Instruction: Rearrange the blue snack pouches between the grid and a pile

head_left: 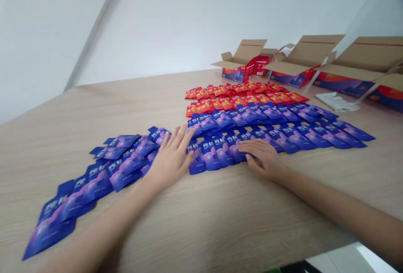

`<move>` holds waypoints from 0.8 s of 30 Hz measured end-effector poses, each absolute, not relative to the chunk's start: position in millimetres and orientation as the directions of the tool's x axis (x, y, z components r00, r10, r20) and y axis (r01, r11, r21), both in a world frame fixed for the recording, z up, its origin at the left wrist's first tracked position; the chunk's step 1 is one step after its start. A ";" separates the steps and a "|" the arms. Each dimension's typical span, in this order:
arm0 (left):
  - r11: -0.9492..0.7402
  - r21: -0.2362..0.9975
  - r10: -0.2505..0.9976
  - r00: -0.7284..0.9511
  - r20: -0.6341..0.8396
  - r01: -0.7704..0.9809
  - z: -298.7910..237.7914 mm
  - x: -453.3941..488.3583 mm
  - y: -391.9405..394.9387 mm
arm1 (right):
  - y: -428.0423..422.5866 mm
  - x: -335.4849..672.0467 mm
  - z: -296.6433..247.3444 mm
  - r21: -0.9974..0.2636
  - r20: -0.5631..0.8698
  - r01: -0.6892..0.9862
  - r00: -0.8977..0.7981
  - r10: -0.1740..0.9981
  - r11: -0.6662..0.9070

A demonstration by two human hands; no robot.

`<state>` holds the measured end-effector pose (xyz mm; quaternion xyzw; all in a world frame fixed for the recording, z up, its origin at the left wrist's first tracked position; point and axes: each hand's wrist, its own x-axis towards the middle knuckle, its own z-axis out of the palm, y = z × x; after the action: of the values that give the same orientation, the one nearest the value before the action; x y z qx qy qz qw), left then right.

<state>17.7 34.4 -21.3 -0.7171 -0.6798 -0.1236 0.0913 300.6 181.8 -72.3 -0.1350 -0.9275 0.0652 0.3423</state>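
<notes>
Left hand (pixel 172 152) is open, fingers spread, palm down at the gap between the left-hand blue pouches (pixel 97 183) and the front blue row (pixel 217 155). Right hand (pixel 260 155) is half-curled over the middle of that front row; can't tell if it's pinching a pouch or just resting. My read: step in hand is squaring up the rows. Next move calls for light, flat pressure so the overlapped pouches don't skid out of line; the left-hand ones lie crooked and would need straightening.

Just behind the front row: rear blue row (pixel 248 115), then red pouches (pixel 226 103) in two bands, all flat on the bench (pixel 220 218). Beyond, open cartons (pixel 233 74) and a crumpled white sheet (pixel 337 102).

Labels: blue pouches read 纯粉 in white. Red pouch print too small. Carton fronts carry "4G" or "40", can't tell which.
</notes>
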 end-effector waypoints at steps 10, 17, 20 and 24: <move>0.298 0.145 0.813 -0.331 0.479 0.943 2.4 -111.7 -42.2 | 142.0 168.8 -31.5 -0.284 0.455 -0.007 -0.881 0.129 0.959; 0.149 0.306 0.753 -0.308 0.581 0.940 2.1 -108.1 -62.4 | 133.3 51.0 -27.6 -0.113 0.191 0.182 -0.961 0.201 0.977; 0.046 0.272 0.770 -0.208 0.603 0.961 2.1 -104.2 -67.3 | 134.8 34.1 -34.6 -0.067 0.144 0.228 -0.961 0.235 0.971; -0.077 0.221 0.768 -0.083 0.635 0.972 3.4 -94.1 -71.6 | 134.8 31.6 -41.7 -0.002 0.174 0.244 -0.955 0.240 0.970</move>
<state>-94.1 -71.6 3.4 -0.6585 -0.6607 -0.3240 0.1576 31.6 134.8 -41.7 -0.1223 -0.9886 -0.0099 0.0867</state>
